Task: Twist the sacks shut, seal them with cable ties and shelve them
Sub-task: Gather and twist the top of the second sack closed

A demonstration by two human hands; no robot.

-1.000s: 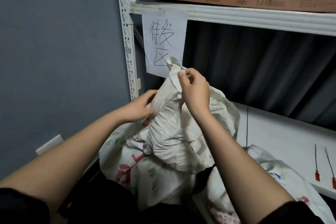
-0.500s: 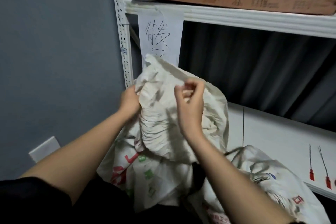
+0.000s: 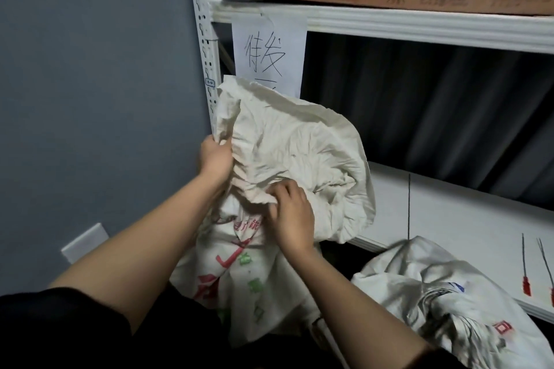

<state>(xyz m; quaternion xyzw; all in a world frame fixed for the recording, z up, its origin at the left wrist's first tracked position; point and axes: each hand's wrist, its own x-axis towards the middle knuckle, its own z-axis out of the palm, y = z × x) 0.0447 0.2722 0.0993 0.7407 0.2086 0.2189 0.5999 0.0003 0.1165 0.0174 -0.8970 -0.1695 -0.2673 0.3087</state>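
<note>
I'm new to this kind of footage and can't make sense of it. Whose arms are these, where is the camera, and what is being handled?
There is no machine here: a person works with bare hands. The single picture comes from a wide-angle camera worn on the head, looking forward and down, so the arms reach in from the bottom. The left hand grips the bunched top of a white sack, and the right hand presses into the gathered cloth lower down. A second sack lies to the right, below the shelf's front edge. On the white shelf lie thin cable ties with red ends. A paper sign with handwriting hangs from the upper shelf.
</note>
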